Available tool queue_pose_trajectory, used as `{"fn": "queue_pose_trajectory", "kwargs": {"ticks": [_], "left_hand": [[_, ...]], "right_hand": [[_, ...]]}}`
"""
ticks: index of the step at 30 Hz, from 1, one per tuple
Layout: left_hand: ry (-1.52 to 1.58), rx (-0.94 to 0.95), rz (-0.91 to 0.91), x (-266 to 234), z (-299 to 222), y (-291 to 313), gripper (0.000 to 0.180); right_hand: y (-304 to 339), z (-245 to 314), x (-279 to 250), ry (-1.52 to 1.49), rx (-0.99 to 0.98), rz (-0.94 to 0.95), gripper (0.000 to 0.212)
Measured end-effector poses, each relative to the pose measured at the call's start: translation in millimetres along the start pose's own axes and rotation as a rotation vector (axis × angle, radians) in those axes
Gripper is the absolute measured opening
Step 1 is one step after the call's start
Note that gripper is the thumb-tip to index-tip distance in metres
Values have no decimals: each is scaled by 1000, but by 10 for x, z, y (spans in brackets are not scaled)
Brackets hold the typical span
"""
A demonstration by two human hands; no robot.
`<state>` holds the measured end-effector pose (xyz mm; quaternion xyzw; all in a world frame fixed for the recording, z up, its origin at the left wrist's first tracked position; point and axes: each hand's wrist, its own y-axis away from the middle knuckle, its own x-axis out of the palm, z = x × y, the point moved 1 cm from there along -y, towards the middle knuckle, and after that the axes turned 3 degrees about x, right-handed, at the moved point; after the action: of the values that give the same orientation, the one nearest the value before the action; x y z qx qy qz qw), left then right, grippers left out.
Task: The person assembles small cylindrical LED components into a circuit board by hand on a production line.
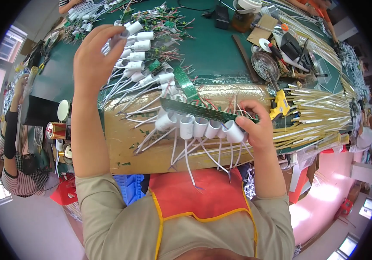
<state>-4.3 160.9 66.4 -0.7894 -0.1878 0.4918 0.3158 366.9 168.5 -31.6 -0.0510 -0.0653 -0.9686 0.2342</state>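
At the far left I see a co-worker in a striped shirt (30, 175), then a dark box (38, 110) with a white disc (63, 111) and a red-and-gold can (56, 131) near it. The left hand (97, 56) comes next, raised, fingers bent toward the thumb in a narrow curl at one white tube (134, 27) — I can't tell whether it has hold of it. A crowded pile of white tubes (136, 56) with cables and thin wires fills the space from there to the brown mat (123, 149), so little bare surface shows between the hands. A second green strip (186, 82) lies just behind the green circuit board (194, 109), which slants above the mat, a row of white tubes and loose cables hanging along its lower edge. The right hand (255, 123) is closed in a pinch on the board's right end. Beyond it things get tight — a yellow glue gun (280, 105) sits just beside the hand, a round metal pan (264, 67) is behind that, and pale strips (320, 117) fan out to the right.
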Motion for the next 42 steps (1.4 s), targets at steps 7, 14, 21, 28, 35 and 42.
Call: {"fn": "queue_pose_trajectory", "kwargs": {"ticks": [7, 14, 21, 28, 35, 42], "left_hand": [[172, -336, 111, 464, -129, 518, 29], [932, -846, 551, 574, -430, 1297, 44], [1080, -777, 384, 506, -624, 1259, 34], [644, -363, 451, 526, -873, 1261, 29], [480, -397, 516, 475, -872, 1273, 29], [499, -261, 475, 552, -809, 1346, 31]], "right_hand": [[-61, -7, 68, 84, -47, 74, 37], [-104, 26, 77, 65, 19, 222, 45], [-345, 255, -12, 181, 326, 604, 61], [-699, 608, 600, 956, -202, 641, 55], [-778, 418, 853, 1131, -213, 892, 51], [-763, 391, 753, 810, 169, 787, 31]]}}
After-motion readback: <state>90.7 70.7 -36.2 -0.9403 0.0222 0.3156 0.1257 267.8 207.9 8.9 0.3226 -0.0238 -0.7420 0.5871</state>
